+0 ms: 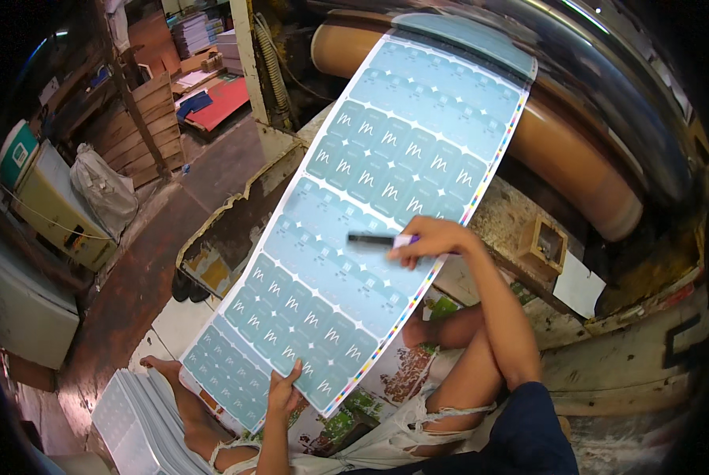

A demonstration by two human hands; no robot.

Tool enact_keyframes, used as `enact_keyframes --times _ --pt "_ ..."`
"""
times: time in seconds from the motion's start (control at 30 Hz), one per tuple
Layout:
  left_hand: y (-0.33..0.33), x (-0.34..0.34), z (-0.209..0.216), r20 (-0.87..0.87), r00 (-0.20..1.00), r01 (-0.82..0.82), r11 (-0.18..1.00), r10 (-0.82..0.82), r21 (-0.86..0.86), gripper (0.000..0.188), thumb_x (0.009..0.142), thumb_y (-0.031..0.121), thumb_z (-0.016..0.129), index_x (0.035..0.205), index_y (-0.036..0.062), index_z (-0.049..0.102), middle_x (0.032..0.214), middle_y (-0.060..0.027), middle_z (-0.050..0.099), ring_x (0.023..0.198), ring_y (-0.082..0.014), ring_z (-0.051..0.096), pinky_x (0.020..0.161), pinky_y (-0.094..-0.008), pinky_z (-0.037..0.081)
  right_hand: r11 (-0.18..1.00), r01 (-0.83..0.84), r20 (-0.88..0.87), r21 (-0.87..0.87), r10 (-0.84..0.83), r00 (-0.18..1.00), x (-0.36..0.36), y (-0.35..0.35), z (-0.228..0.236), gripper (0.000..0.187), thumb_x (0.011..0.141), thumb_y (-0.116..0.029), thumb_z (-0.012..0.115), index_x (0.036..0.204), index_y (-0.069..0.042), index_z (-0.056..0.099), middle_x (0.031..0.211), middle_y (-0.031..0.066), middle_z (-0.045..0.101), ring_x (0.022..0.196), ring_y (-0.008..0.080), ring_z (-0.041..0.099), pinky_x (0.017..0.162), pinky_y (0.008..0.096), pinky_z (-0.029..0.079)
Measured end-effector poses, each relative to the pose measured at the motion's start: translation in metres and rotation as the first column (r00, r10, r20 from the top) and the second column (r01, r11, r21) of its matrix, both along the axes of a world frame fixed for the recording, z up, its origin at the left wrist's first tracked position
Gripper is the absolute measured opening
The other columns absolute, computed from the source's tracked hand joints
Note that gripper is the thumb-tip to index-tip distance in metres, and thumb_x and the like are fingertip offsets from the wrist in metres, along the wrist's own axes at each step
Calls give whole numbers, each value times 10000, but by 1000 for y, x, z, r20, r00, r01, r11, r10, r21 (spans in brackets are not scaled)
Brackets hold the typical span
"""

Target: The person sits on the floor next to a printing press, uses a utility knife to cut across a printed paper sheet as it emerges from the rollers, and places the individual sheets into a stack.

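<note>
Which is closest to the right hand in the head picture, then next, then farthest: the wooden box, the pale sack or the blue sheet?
1. Blue sheet, just beneath the right hand.
2. Wooden box, to its right.
3. Pale sack, away on the left.

So your right arm's bent pretty hard at the elbow (521,374), with your right forearm (503,305) running up and away from you and the wrist bent so your right hand (430,240) points off to your left, fingers curled in a closed grip, a bit blurry tbh. Your left forearm (274,443) comes nearly straight up from the lower edge, and your left hand (285,393) is pinching, thumb (293,370) up top, most of the fingers hidden underneath
</note>
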State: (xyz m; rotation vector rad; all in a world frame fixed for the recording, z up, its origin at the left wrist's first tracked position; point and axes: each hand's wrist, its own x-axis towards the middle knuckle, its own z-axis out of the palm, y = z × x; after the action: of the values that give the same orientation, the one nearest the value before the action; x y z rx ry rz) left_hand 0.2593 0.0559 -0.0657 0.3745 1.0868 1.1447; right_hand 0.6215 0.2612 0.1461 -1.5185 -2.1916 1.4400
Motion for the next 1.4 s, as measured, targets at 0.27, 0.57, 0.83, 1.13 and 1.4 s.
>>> enact_keyframes --times 0.27,0.57,0.83,1.13,1.4 --pt "-135 -185 -79 -84 996 -4 995 13 103 421 892 19 654 1271 -15 475 1127 -118 615 964 -213 643 843 -351 568 507 780 -516 368 -587 624 -52 -92 -72 227 911 -214 638 982 -3 685 719 45 651 540 88 591 418 235 446" --pt "-197 -256 -115 -223 974 -13 990 43 138 425 871 -13 655 1265 -29 498 1113 -78 633 955 -162 627 856 -308 519 141 956 -762 258 -578 291 -6 -87 -151 338 961 -241 592 1173 19 634 774 78 652 529 88 566 416 242 440" --pt "-179 -206 -99 -322 947 20 995 11 93 448 848 -29 677 1265 -17 514 1101 -63 655 943 -157 638 844 -300 523 409 843 -649 349 -544 532 68 -41 -176 294 970 -222 566 1112 18 657 765 74 649 533 98 574 408 230 423" --pt "-180 -250 -81 -276 923 -268 962 269 42 450 830 2 712 1234 -33 518 1066 -110 665 890 -194 664 786 -327 563 -55 275 -256 960 -577 776 -2 -47 -96 796 726 150 607 1423 -212 473 1400 120 460 1217 358 521 905 406 480" --pt "-206 -355 -130 -150 943 -279 951 297 130 470 862 36 704 1281 -15 499 1123 -113 652 985 -185 641 827 -342 555 400 -13 194 916 -414 889 -39 -57 -121 766 601 152 457 1295 -135 612 1394 255 465 1073 400 623 728 349 499"
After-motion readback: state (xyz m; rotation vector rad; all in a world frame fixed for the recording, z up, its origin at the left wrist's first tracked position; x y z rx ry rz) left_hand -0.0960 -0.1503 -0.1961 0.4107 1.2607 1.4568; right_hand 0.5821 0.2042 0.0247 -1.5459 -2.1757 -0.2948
